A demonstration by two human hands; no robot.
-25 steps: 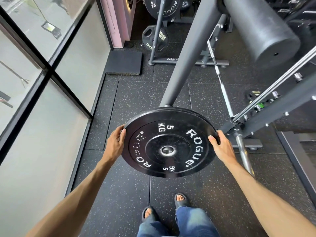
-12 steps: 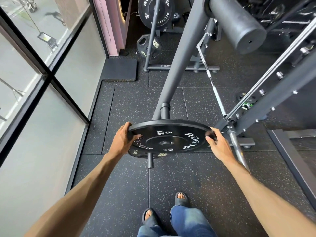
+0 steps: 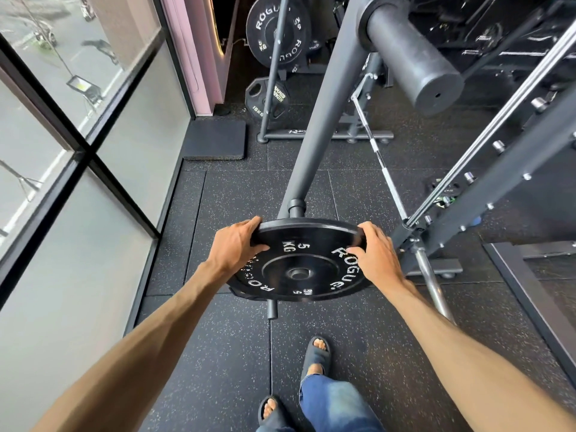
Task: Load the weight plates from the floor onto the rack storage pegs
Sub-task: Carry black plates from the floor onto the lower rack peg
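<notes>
**Five-kilo plate gripped in both hands at the foot of the rack post**

The far stand [image 3: 274, 88] carries one large black disc [image 3: 265, 29] up on its upright, and a smaller disc [image 3: 263, 99] marked 15KG stands on edge at its base. Nearer, the grey post [image 3: 318, 120] slants down to a collar [image 3: 296, 209]. A thick padded roller [image 3: 411, 63] juts from the post higher up.

The plate [image 3: 299, 254], black and marked 5 KG, is held off the floor just in front of that collar, its lettered face tilted up toward the person. The left hand [image 3: 238, 241] clamps its left rim, fingers curled over the far edge and thumb pressed on the face. The right hand [image 3: 378, 255] clamps the right rim the same way.

The plate hides most of the peg [image 3: 272, 310]. Only the peg's tip shows below the near rim, so it cannot be told whether the plate rests on it. A dark edge [image 3: 236, 289] peeks out under the plate's lower left; what it belongs to is unclear. The top and right of the view cut off the roller's mount and the bolted frame [image 3: 505, 185].

The window wall [image 3: 78, 169] closes the left side and the frame closes the right, leaving a lane of speckled floor [image 3: 218, 353] between them. A chrome bar [image 3: 431, 288] slopes down just beside the right forearm. A thin barbell [image 3: 383, 163] lies beyond the plate and a dark mat [image 3: 215, 140] sits by the window. The person's sandals [image 3: 315, 353] stand well short of the peg's tip.
</notes>
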